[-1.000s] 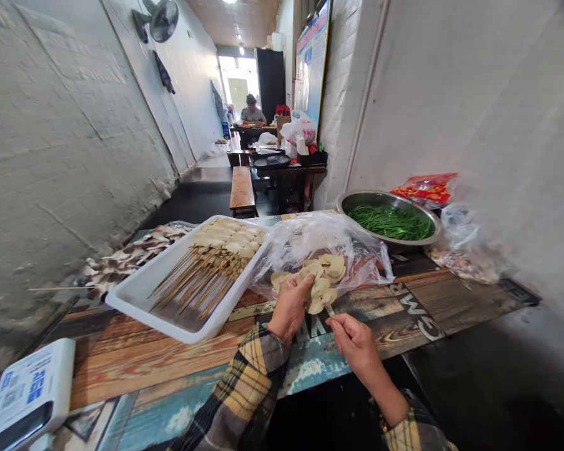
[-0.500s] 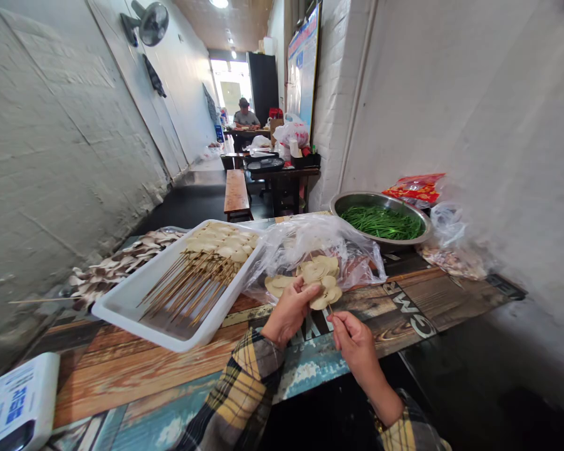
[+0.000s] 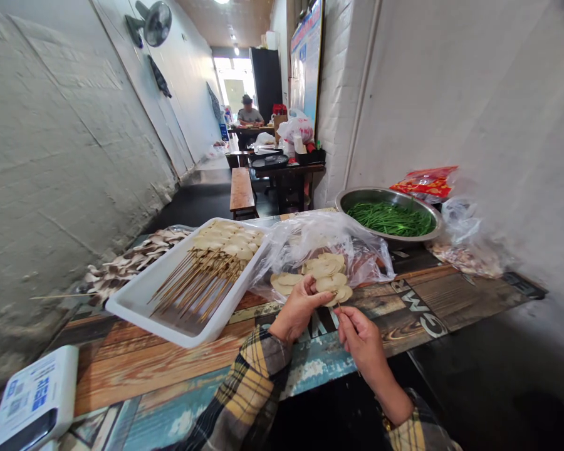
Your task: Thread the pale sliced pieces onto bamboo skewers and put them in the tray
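The left grip point(image 3: 301, 310) is closed on the thin, cream-coloured, rounded slices point(image 3: 329, 281) of one skewer point(image 3: 331, 285); the right grip point(image 3: 361, 339) pinches its lower end. One white tray point(image 3: 134, 313) stands left of both grips.

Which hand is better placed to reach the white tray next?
Probably the left hand: it is nearer the white tray, holding the pale slices, while the right hand sits farther away, pinching the stick.

Single head-worn camera: looks forward, down across near table point(image 3: 136, 363); bench point(image 3: 242, 190) farther off.
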Demonstrator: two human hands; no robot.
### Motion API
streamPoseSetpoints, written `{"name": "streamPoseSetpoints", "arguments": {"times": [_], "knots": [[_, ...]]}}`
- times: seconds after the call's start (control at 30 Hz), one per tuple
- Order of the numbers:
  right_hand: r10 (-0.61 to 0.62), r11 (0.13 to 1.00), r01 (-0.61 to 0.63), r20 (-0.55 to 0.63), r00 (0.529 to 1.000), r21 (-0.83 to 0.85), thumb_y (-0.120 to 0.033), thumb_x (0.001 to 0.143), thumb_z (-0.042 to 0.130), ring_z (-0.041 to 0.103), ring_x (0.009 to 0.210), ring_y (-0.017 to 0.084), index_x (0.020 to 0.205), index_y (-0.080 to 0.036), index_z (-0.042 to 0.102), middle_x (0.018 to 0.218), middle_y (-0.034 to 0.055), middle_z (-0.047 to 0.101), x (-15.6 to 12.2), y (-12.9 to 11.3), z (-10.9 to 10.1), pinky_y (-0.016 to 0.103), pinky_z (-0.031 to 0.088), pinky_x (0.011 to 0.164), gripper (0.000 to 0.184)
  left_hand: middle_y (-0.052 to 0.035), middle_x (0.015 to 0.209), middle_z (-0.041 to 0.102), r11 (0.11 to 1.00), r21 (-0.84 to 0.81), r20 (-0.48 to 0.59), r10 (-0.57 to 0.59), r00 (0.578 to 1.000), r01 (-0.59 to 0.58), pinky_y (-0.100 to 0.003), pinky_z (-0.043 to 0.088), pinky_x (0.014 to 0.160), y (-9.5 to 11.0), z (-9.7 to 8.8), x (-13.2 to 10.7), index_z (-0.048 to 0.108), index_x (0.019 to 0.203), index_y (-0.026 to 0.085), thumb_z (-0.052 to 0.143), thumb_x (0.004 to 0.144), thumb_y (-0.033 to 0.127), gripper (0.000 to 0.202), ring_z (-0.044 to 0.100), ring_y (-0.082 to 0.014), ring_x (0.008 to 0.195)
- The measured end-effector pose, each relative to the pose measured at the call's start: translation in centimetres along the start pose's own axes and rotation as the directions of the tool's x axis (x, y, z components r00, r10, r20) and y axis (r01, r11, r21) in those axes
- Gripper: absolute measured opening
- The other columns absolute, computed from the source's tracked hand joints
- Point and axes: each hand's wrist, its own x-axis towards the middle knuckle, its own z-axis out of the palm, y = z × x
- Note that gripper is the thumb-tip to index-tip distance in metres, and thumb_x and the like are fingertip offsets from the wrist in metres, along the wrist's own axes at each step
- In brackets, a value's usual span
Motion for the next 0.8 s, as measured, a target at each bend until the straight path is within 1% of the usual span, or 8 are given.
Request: {"name": "streamPoseSetpoints", "arguments": {"times": [0.1, 0.17, 0.27, 0.33, 0.43, 0.57, 0.7, 0.8], "knots": [[0.024, 0.998, -0.022, -0.023, 0.999, 0.065, -0.047, 0.092, 0.05, 0.038, 0.041, 0.008, 0.1, -0.014, 0.061, 0.053, -0.0065, 0.047, -0.1, 0.1, -0.1, 0.02, 0.03, 0.041, 0.035, -0.0071, 0.092, 0.07, 0.993, 0.12, -0.151, 0.017, 0.988, 0.001, -0.027, 0.05, 0.072, 1.0, -1.3, 0.1, 0.063, 0.107, 0.016, 0.079, 0.066, 0.031, 0.046, 0.066, -0.016, 0.077], [0.017, 0.995, -0.012, -0.053, 0.998, 0.099, -0.046, 0.092, 0.051, 0.037, 0.042, 0.008, 0.1, -0.014, 0.061, 0.053, -0.007, 0.046, -0.2, 0.1, -0.2, 0.02, 0.029, 0.042, 0.035, -0.0063, 0.089, 0.07, 0.965, 0.255, -0.309, 0.143, 0.94, -0.063, -0.025, 0.049, 0.067, 1.7, -2.7, 0.3, 0.063, 0.103, 0.015, 0.073, 0.072, 0.035, 0.038, 0.063, -0.0126, 0.068], [0.019, 0.989, -0.005, -0.093, 0.995, 0.15, -0.046, 0.091, 0.052, 0.034, 0.042, 0.008, 0.099, -0.015, 0.061, 0.052, -0.0077, 0.043, -0.2, 0.0, -0.2, 0.019, 0.027, 0.041, 0.034, -0.0051, 0.083, 0.069, 0.877, 0.469, -0.399, 0.317, 0.861, -0.106, -0.026, 0.048, 0.064, 2.4, -5.0, 0.8, 0.064, 0.1, 0.014, 0.065, 0.077, 0.036, 0.031, 0.061, -0.0132, 0.066], [0.032, 0.984, -0.012, -0.107, 0.994, 0.179, -0.047, 0.09, 0.053, 0.033, 0.042, 0.007, 0.098, -0.014, 0.061, 0.052, -0.0078, 0.043, -0.2, -0.2, -0.2, 0.019, 0.025, 0.04, 0.034, -0.0056, 0.082, 0.069, 0.757, 0.65, -0.366, 0.397, 0.842, -0.074, -0.028, 0.048, 0.065, 2.7, -6.2, 1.0, 0.066, 0.096, 0.015, 0.06, 0.08, 0.033, 0.025, 0.062, -0.0155, 0.067], [0.043, 0.978, -0.018, -0.116, 0.992, 0.206, -0.047, 0.089, 0.054, 0.033, 0.042, 0.007, 0.097, -0.014, 0.061, 0.052, -0.0076, 0.043, -0.3, -0.4, -0.3, 0.018, 0.025, 0.039, 0.034, -0.0079, 0.085, 0.07, 0.39, 0.921, -0.21, 0.524, 0.825, -0.014, -0.032, 0.047, 0.073, 2.9, -7.0, 0.9, 0.069, 0.088, 0.016, 0.054, 0.082, 0.024, 0.018, 0.063, -0.0202, 0.078], [0.043, 0.977, -0.019, -0.105, 0.994, 0.211, -0.047, 0.089, 0.054, 0.034, 0.042, 0.007, 0.097, -0.013, 0.061, 0.051, -0.0077, 0.043, -0.3, -0.4, -0.4, 0.019, 0.026, 0.04, 0.035, -0.0096, 0.092, 0.068, -0.01, 0.998, -0.042, 0.521, 0.852, 0.055, -0.035, 0.045, 0.081, 3.1, -7.1, 0.4, 0.069, 0.09, 0.017, 0.051, 0.083, 0.018, 0.02, 0.063, -0.0233, 0.088], [0.051, 0.981, -0.033, -0.093, 0.994, 0.189, -0.048, 0.089, 0.053, 0.035, 0.042, 0.008, 0.097, -0.013, 0.061, 0.051, -0.0072, 0.043, -0.3, -0.4, -0.4, 0.02, 0.026, 0.039, 0.037, -0.0096, 0.095, 0.065, -0.188, 0.977, -0.007, 0.438, 0.899, 0.099, -0.034, 0.045, 0.081, 3.1, -7.0, 0.1, 0.069, 0.092, 0.017, 0.056, 0.08, 0.017, 0.018, 0.061, -0.0237, 0.09], [0.065, 0.98, -0.049, -0.079, 0.995, 0.193, -0.048, 0.089, 0.053, 0.034, 0.041, 0.008, 0.097, -0.013, 0.061, 0.051, -0.0071, 0.043, -0.3, -0.6, -0.4, 0.02, 0.025, 0.038, 0.037, -0.0095, 0.096, 0.062, -0.228, 0.968, -0.007, 0.382, 0.924, 0.102, -0.033, 0.045, 0.082, 3.2, -7.0, 0.1, 0.069, 0.091, 0.018, 0.059, 0.079, 0.02, 0.016, 0.059, -0.0236, 0.093]]}}
